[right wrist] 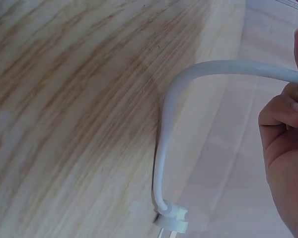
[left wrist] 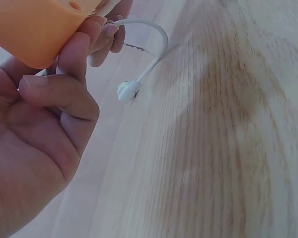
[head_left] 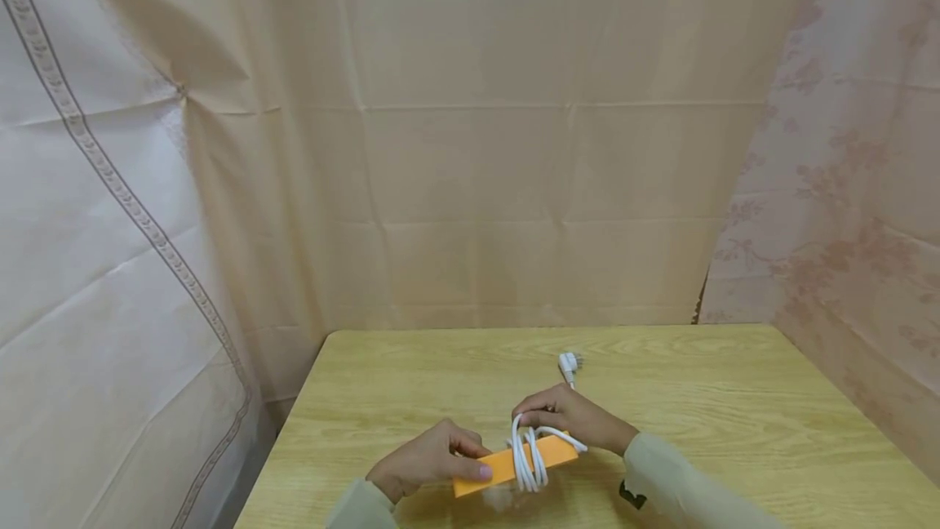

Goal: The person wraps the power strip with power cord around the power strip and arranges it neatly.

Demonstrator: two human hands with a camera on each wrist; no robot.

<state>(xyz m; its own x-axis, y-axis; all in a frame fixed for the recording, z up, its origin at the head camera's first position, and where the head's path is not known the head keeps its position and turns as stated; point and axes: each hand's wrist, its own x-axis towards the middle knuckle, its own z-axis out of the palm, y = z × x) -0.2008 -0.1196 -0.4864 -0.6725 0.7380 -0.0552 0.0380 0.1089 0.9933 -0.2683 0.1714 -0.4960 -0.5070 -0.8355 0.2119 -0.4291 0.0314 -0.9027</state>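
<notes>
An orange power strip [head_left: 499, 466] is held above the table, tilted up toward its right end. Several turns of its white cord [head_left: 530, 464] wrap around the strip's middle. My left hand [head_left: 438, 457] grips the left end, thumb on the near face; the left wrist view shows its fingers [left wrist: 69, 96] curled beneath the orange casing [left wrist: 35, 29]. At the strip's far side, my right hand [head_left: 569, 417] pinches the cord. From there the free length bends down to a white plug [head_left: 569, 366] lying on the table, its prongs partly visible in the right wrist view.
The wood-grain table [head_left: 411, 366] runs back to a beige cloth [head_left: 455, 186]. White cloth [head_left: 95, 268] hangs at the left and a floral one [head_left: 852, 211] at the right. A small black object [head_left: 631, 496] shows beside the right sleeve.
</notes>
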